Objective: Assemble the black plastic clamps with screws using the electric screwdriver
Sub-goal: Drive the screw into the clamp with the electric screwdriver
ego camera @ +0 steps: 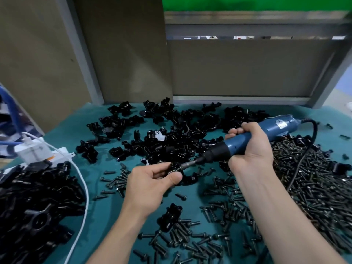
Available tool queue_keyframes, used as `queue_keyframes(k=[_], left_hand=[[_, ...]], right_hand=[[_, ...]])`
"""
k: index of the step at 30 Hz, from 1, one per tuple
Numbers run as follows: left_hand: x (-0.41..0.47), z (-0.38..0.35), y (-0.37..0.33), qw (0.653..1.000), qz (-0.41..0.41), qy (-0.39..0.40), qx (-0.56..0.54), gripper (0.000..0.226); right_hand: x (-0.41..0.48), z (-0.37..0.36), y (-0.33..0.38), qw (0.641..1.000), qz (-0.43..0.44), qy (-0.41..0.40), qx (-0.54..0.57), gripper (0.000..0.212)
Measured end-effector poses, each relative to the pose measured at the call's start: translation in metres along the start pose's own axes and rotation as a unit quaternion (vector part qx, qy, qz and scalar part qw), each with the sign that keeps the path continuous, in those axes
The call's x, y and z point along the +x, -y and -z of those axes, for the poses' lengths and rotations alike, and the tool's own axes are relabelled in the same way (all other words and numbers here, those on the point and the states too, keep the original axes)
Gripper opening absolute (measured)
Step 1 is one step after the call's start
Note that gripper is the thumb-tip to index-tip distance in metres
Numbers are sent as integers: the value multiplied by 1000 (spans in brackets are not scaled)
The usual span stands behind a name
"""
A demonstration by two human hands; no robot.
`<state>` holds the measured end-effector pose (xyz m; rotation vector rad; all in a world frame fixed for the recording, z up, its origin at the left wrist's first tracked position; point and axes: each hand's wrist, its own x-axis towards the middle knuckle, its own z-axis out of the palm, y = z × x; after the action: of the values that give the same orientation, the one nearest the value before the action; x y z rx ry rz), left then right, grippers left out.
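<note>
My left hand [152, 181] pinches a black plastic clamp [188, 175] between thumb and fingers, just above the teal table at the centre. My right hand [249, 147] grips the blue electric screwdriver [266, 134], which slants down to the left. Its bit tip [182, 166] sits against the top of the held clamp. The screw under the bit is hidden. A big spread of loose black clamp parts [167, 134] lies behind the hands. Black screws [304, 178] are heaped at the right and scattered in front.
At the left lies a pile of black clamps [32, 202], with a white cable [83, 187] running over the table and a white power strip [36, 151] behind it. The screwdriver's black cord [304, 155] trails over the screw heap. Brown panels and a grey frame [238, 100] close the back.
</note>
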<state>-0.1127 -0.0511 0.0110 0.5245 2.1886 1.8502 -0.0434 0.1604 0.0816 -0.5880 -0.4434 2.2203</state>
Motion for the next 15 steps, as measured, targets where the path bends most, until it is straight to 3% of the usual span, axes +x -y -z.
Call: queue_keyframes(k=[5, 9, 15], left_hand=[[0, 1, 0, 1000, -8, 4, 12, 40], [1, 3, -1, 1000, -11, 5, 10, 50], [2, 5, 0, 1000, -12, 25, 15, 31]], right_hand=[[-1, -1, 3, 1000, 4, -1, 8, 18], [-3, -2, 0, 1000, -6, 11, -5, 18], [-2, 0, -3, 1000, -15, 20, 4, 17]])
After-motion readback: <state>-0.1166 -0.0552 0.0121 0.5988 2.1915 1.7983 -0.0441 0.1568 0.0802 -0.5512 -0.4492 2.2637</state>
